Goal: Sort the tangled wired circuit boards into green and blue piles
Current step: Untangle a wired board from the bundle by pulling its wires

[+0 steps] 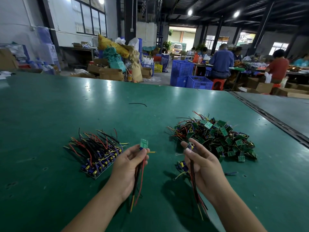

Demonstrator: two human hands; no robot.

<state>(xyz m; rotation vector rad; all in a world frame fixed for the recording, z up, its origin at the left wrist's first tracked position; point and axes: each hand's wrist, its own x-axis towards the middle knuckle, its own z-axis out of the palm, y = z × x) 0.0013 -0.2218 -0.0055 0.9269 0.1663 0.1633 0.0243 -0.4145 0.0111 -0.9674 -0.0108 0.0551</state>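
A tangled heap of green wired circuit boards (217, 138) lies on the right of the green table (66, 106). On the left a neat row of boards with blue parts and red, black and yellow wires (98, 154) is laid out. My left hand (128, 166) pinches a small green board (144, 143), with its red and black wires hanging down past the wrist. My right hand (200, 164) grips another wired board (190, 146) by its wires, close to the heap. A single board with blue and yellow parts (182, 165) lies under my right hand.
A loose black wire (138, 104) lies further back on the table. A metal seam (270, 114) runs diagonally along the right side. Beyond the table edge stand blue crates (189, 74), cardboard boxes (110, 72) and people working at benches (220, 62).
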